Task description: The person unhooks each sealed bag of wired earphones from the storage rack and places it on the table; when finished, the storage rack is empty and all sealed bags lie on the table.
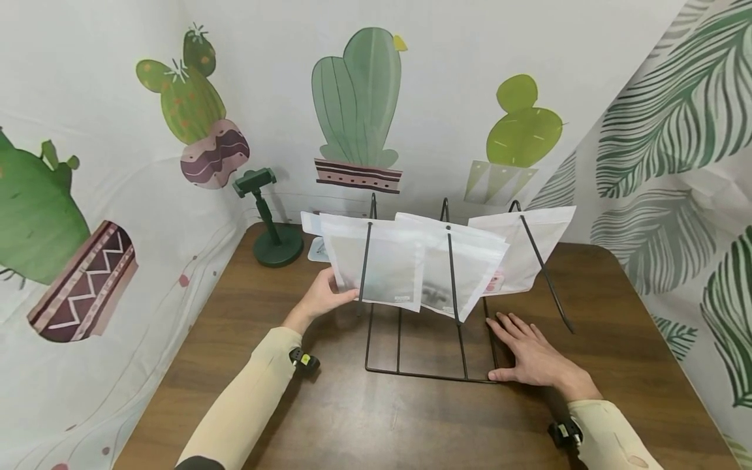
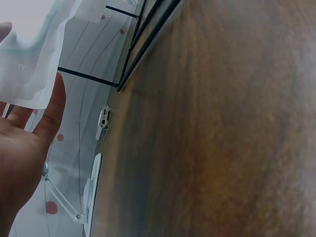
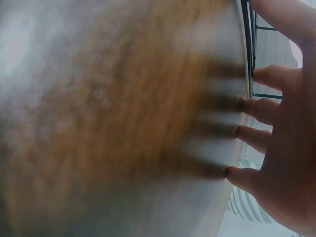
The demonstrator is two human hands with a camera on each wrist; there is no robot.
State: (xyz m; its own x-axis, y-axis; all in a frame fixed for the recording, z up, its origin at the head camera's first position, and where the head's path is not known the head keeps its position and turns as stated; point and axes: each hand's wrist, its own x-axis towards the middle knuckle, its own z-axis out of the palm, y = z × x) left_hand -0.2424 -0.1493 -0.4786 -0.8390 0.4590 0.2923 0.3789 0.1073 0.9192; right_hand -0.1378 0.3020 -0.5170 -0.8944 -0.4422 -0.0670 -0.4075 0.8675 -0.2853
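Note:
A black wire rack (image 1: 431, 376) stands on the table with white, translucent pouches hung along its top. My left hand (image 1: 322, 297) holds the lower left corner of the leftmost pouch (image 1: 384, 261), thumb in front and fingers behind. In the left wrist view, the edge of this pouch (image 2: 29, 74) lies between thumb and fingers. My right hand (image 1: 531, 352) rests on the table just right of the rack's base, fingers spread and thumb by the front corner wire. Another pouch (image 1: 455, 277) hangs in the middle, and one more pouch (image 1: 537, 241) at the right.
A dark green stand (image 1: 277, 245) with a clamp-like top is at the back left of the wooden table (image 1: 329, 418). A small light card-like piece (image 1: 319, 250) shows beside the left pouch. Behind hangs a white cloth (image 1: 446, 98) printed with cacti and leaves.

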